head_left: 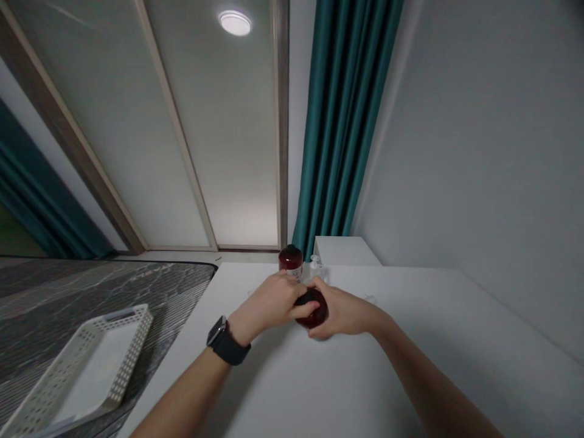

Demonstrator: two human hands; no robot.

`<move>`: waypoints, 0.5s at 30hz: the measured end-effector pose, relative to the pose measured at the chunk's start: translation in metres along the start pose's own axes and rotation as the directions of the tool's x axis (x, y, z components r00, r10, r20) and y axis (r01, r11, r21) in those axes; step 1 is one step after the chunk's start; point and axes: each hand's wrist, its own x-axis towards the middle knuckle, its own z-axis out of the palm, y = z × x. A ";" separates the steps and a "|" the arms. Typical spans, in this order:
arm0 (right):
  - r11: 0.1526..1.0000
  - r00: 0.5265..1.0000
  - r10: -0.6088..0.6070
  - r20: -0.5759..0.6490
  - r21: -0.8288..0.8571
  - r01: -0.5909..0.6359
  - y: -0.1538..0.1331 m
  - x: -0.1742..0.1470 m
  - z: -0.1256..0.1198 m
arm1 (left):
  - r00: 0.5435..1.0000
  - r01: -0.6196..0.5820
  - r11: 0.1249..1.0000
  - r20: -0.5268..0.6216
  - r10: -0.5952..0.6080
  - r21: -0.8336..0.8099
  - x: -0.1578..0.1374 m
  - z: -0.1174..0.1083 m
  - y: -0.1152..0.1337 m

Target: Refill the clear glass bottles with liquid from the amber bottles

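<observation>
A dark red bottle (320,312) with a black cap (308,296) is between my hands, over the white table (292,389). My right hand (344,309) is wrapped round the bottle's body from the right. From the left, my left hand (275,299) closes its fingers on the cap, and its thumb lies across the top. Just beyond my left hand stands a second dark red bottle (291,258) with a black cap and a pale label, partly hidden. A small clear pump bottle (316,266) is beside it, behind my right fingertips.
A white perforated basket (130,359) lies on a grey striped surface (168,289) left of the table. Past the table's far edge are a white box-like piece (344,249), a teal curtain (349,121) and frosted sliding doors (223,134). A wall (479,152) runs along the right.
</observation>
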 end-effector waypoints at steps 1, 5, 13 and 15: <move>1.000 1.000 0.005 0.001 0.012 -0.005 0.001 0.001 -0.002 | 1.000 0.016 1.000 -0.002 -0.016 -0.013 0.000 -0.001 -0.001; 0.993 1.000 -0.014 0.025 0.116 0.011 0.008 0.001 -0.011 | 0.995 0.081 0.989 -0.042 -0.086 -0.126 -0.004 -0.008 -0.006; 0.963 0.996 -0.084 0.022 0.257 0.075 0.027 0.002 -0.014 | 0.995 0.093 0.972 -0.013 -0.098 -0.217 -0.007 -0.006 -0.009; 0.955 0.996 -0.091 0.011 0.285 0.084 0.032 0.004 -0.011 | 0.997 0.076 0.969 -0.009 -0.080 -0.235 -0.008 -0.003 -0.010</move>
